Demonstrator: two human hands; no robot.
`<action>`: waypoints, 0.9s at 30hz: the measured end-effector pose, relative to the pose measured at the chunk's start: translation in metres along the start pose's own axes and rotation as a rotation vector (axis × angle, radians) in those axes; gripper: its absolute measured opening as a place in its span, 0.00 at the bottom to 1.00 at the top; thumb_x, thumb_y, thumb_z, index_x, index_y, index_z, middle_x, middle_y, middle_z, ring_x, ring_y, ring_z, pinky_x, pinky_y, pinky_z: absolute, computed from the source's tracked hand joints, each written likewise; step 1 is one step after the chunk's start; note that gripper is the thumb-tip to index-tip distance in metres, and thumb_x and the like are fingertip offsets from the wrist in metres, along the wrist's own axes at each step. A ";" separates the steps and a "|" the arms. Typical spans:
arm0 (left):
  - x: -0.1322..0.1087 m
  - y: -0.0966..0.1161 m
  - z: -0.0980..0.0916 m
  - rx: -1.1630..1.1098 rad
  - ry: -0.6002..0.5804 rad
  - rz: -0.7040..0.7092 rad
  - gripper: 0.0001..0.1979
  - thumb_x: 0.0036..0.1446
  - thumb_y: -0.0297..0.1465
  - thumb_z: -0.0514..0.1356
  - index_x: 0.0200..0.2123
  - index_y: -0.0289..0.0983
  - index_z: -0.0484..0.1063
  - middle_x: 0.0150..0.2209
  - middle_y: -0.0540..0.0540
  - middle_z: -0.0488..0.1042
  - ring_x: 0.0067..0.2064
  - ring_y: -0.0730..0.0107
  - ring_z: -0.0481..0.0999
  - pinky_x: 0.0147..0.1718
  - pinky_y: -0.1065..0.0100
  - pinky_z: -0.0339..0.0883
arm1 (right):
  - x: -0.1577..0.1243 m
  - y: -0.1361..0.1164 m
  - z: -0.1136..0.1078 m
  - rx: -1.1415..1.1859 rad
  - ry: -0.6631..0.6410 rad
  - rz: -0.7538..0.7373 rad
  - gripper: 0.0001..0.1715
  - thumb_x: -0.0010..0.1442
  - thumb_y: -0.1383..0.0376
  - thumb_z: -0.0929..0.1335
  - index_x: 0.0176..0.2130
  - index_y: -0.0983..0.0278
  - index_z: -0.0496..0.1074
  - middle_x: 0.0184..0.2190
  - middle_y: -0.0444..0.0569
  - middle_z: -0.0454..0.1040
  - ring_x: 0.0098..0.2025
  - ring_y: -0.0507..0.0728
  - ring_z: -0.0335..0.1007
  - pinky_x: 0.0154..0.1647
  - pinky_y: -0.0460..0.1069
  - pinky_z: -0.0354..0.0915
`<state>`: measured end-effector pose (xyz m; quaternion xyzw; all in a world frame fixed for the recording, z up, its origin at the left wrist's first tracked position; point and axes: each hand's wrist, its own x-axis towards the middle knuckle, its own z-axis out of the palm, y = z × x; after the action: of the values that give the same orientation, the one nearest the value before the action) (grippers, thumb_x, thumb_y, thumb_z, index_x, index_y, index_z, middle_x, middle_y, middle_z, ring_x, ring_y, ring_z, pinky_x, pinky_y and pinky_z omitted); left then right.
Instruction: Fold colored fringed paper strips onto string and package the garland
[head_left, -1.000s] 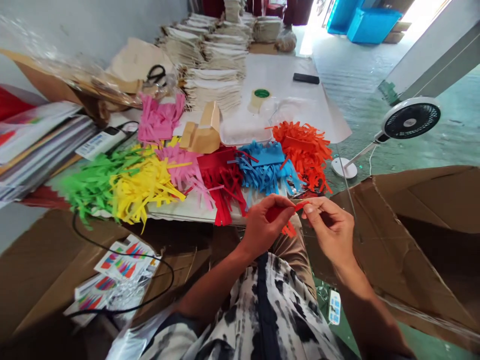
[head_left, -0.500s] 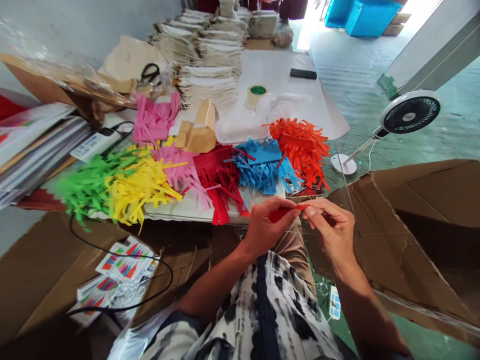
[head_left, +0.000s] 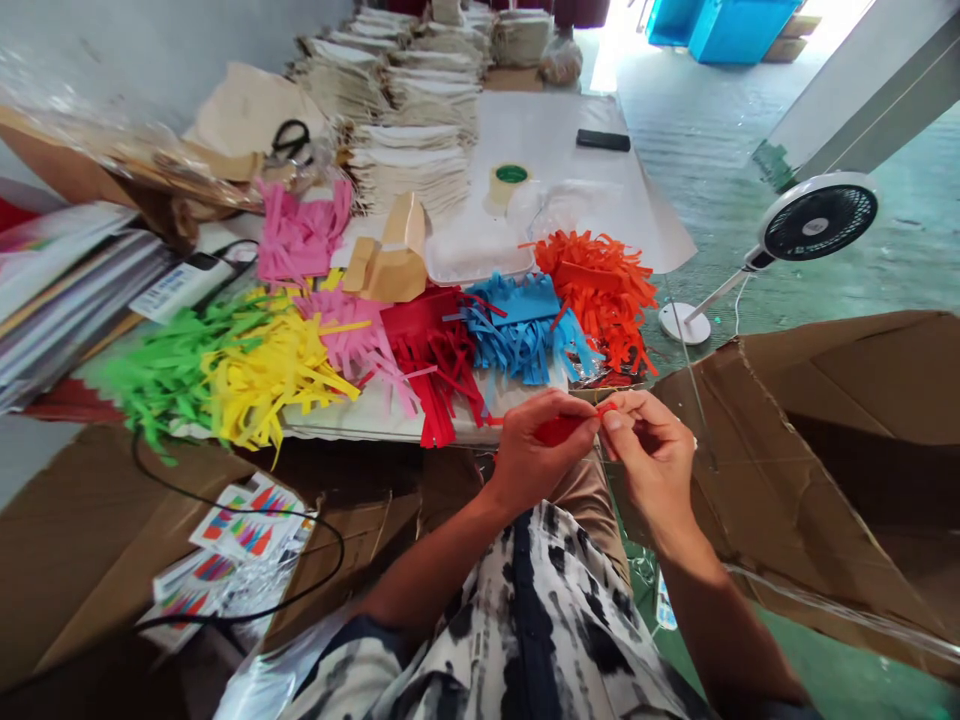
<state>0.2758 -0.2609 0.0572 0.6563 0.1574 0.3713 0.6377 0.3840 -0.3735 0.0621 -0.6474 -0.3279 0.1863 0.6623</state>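
Over my lap, just off the table's front edge, both hands meet fingertip to fingertip. My left hand (head_left: 536, 445) is closed on a red paper fringe (head_left: 555, 430), most of it hidden by the palm and fingers. The thumb and fingers of my right hand (head_left: 652, 450) pinch the end of the same piece. Along the table edge lie fringed paper bundles: green (head_left: 169, 370), yellow (head_left: 274, 385), pink (head_left: 304, 235), dark red (head_left: 435, 350), blue (head_left: 521, 320) and orange (head_left: 600, 285).
Stacked pale bags (head_left: 409, 165), a tape roll (head_left: 510, 188), a clear plastic tray (head_left: 480, 258) and a black phone-like object (head_left: 603, 140) are on the table. Scissors (head_left: 291, 140) lie at the left. A fan (head_left: 816, 225) stands right, above an open cardboard box (head_left: 847, 400).
My right hand has shifted slightly left, closer to the left, its fingers more curled around the red paper's end. My left hand has barely moved.
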 end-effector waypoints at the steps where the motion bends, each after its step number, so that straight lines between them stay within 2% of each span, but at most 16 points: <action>1: 0.000 -0.001 0.000 -0.012 0.002 -0.014 0.04 0.61 0.31 0.69 0.34 0.38 0.81 0.34 0.48 0.80 0.36 0.72 0.77 0.40 0.69 0.70 | -0.001 0.000 0.001 -0.016 0.009 -0.004 0.06 0.68 0.59 0.74 0.39 0.59 0.80 0.28 0.41 0.71 0.27 0.50 0.62 0.29 0.47 0.60; 6: -0.003 -0.006 0.003 -0.158 0.021 -0.182 0.07 0.61 0.35 0.70 0.35 0.38 0.80 0.34 0.48 0.80 0.35 0.73 0.77 0.38 0.71 0.71 | -0.004 0.000 0.002 -0.031 0.015 -0.018 0.04 0.66 0.60 0.75 0.39 0.58 0.82 0.28 0.41 0.73 0.28 0.50 0.64 0.30 0.47 0.62; 10: -0.005 -0.008 0.003 -0.156 0.058 -0.154 0.09 0.61 0.37 0.70 0.35 0.37 0.81 0.34 0.47 0.80 0.37 0.71 0.78 0.41 0.70 0.72 | -0.005 0.002 0.003 -0.022 0.033 -0.050 0.01 0.66 0.63 0.75 0.40 0.56 0.83 0.30 0.42 0.77 0.30 0.51 0.68 0.32 0.47 0.64; 15: -0.005 -0.008 -0.002 -0.080 -0.012 -0.213 0.08 0.61 0.35 0.68 0.35 0.36 0.79 0.33 0.48 0.80 0.33 0.73 0.77 0.36 0.72 0.71 | -0.006 0.004 -0.003 -0.098 -0.031 -0.071 0.04 0.65 0.65 0.75 0.41 0.55 0.83 0.33 0.42 0.79 0.32 0.51 0.70 0.32 0.48 0.63; 19: -0.005 -0.008 -0.005 0.010 -0.031 -0.151 0.05 0.61 0.33 0.67 0.35 0.36 0.79 0.34 0.47 0.81 0.36 0.71 0.78 0.38 0.71 0.72 | -0.002 0.002 -0.011 -0.138 -0.029 -0.029 0.10 0.63 0.65 0.77 0.46 0.54 0.83 0.34 0.42 0.79 0.35 0.52 0.72 0.36 0.48 0.65; 23: -0.002 -0.008 -0.008 0.066 -0.078 -0.092 0.07 0.64 0.35 0.66 0.39 0.37 0.80 0.37 0.46 0.82 0.39 0.69 0.80 0.41 0.68 0.73 | 0.004 -0.003 -0.018 -0.134 -0.057 -0.062 0.05 0.63 0.64 0.78 0.40 0.53 0.85 0.34 0.43 0.80 0.36 0.52 0.74 0.38 0.48 0.66; 25: 0.001 -0.007 -0.012 0.119 -0.132 -0.047 0.10 0.65 0.38 0.67 0.45 0.38 0.81 0.39 0.45 0.83 0.41 0.67 0.81 0.46 0.65 0.74 | 0.007 -0.003 -0.021 -0.090 -0.104 -0.039 0.05 0.61 0.64 0.78 0.38 0.52 0.86 0.35 0.43 0.81 0.37 0.53 0.75 0.39 0.49 0.67; 27: 0.004 -0.005 -0.017 0.197 -0.201 0.007 0.11 0.66 0.39 0.67 0.46 0.40 0.82 0.39 0.45 0.84 0.41 0.66 0.81 0.57 0.57 0.71 | 0.010 -0.002 -0.023 -0.037 -0.167 0.017 0.05 0.60 0.63 0.79 0.37 0.52 0.86 0.34 0.43 0.82 0.36 0.53 0.76 0.37 0.48 0.68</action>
<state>0.2687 -0.2451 0.0520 0.7503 0.1260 0.2886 0.5812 0.4062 -0.3836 0.0670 -0.6443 -0.3800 0.2392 0.6191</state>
